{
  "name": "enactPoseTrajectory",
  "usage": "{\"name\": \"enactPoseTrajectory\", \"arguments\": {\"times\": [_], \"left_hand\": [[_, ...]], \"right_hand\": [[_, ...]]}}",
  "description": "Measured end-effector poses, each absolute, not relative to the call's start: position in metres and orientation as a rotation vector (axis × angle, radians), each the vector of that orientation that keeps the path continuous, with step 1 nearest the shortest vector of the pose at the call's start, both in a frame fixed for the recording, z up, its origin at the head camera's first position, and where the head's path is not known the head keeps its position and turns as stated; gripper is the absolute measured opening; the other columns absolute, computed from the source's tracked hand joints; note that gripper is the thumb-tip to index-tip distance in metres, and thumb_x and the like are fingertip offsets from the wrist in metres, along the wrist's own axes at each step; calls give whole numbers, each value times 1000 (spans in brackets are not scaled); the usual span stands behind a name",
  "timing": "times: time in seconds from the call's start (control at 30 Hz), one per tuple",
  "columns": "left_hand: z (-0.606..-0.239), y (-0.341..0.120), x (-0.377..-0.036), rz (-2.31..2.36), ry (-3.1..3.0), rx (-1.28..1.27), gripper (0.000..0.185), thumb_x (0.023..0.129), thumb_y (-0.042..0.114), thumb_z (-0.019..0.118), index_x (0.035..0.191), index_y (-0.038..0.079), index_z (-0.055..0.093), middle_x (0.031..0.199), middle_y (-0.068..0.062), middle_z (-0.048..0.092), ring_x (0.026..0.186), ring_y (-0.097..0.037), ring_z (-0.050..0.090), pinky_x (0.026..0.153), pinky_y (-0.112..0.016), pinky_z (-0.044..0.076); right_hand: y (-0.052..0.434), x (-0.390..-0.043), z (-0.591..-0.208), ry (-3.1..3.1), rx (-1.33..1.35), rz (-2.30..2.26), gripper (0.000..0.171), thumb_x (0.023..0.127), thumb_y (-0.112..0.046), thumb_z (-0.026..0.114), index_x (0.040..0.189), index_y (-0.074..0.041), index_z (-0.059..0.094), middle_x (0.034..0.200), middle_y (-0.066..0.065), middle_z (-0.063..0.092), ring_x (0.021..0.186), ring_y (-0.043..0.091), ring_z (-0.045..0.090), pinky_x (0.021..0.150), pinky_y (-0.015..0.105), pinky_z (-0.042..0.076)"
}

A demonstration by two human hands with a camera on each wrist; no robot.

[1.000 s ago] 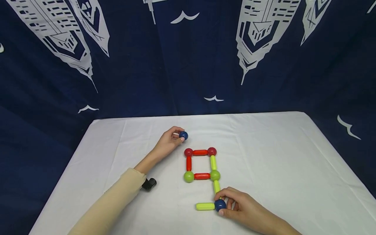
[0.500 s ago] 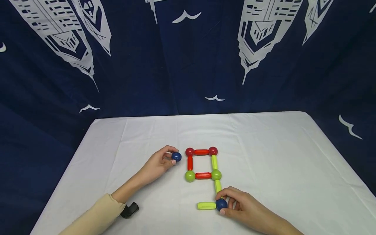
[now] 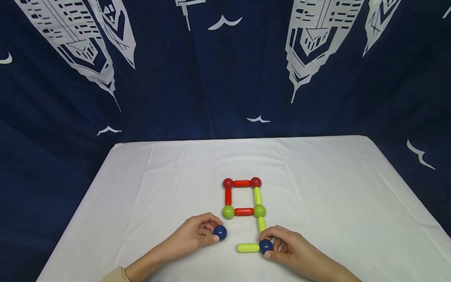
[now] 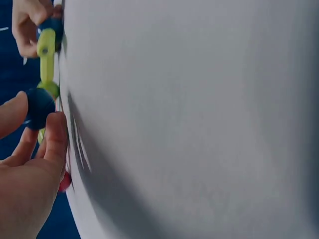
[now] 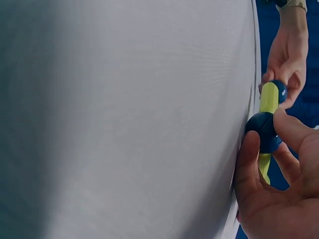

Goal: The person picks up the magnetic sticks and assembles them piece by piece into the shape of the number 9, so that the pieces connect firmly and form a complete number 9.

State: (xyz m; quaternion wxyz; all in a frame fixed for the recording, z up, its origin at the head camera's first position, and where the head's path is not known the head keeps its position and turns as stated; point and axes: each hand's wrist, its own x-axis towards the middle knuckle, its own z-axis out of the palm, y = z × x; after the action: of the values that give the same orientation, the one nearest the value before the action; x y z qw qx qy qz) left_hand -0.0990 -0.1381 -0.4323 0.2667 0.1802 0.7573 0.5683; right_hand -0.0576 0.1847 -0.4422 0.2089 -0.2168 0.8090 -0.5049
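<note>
Between thumb and fingers, my left hand (image 3: pixel 197 234) pinches a loose blue ball (image 3: pixel 220 232), left of the free end of a yellow-green stick (image 3: pixel 248 248) and apart from it. My right hand (image 3: pixel 292 248) grips a second blue ball (image 3: pixel 266 246), which joins that stick to another yellow-green stick (image 3: pixel 262 224) running up to a green ball (image 3: pixel 259 210). Above stands a square: red sticks (image 3: pixel 244 212) on three sides, a yellow-green stick (image 3: pixel 257 195) on the right, red balls (image 3: pixel 228 183) at the top corners, green balls (image 3: pixel 228 212) at the bottom ones.
A white cloth (image 3: pixel 334 196) covers the table under the pieces. Behind it hangs a dark blue curtain (image 3: pixel 211 78) printed with white buildings and birds.
My left hand has come down from above the square, along its left side, toward the near stick, carrying the blue ball. The right hand keeps its grip in place.
</note>
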Motion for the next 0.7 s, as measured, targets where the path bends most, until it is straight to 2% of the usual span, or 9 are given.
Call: {"name": "enactPoseTrajectory", "arguments": {"times": [0.23,0.4,0.7], "left_hand": [[-438,-126,-89,1512,1994,510,26,84,9,78,107,11,66,88,-1,62,76,-9,54,65,-16,44],[-438,-121,-87,1455,2071,502,26,82,13,80,105,17,67,86,1,62,77,-10,55,66,-19,46],[-440,-118,-80,1470,2091,445,32,79,8,82,104,19,67,93,3,62,85,-16,55,64,-20,49]], "right_hand": [[183,-58,-442,2255,-580,-1401,31,91,-30,71,119,-22,63,97,-3,60,78,11,57,64,24,50],[180,-56,-443,2268,-610,-1427,30,92,-30,70,120,-21,62,97,-3,59,77,11,56,63,24,50],[178,-57,-440,2287,-621,-1384,31,92,-33,69,121,-23,62,99,-4,59,78,10,56,65,24,50]]}}
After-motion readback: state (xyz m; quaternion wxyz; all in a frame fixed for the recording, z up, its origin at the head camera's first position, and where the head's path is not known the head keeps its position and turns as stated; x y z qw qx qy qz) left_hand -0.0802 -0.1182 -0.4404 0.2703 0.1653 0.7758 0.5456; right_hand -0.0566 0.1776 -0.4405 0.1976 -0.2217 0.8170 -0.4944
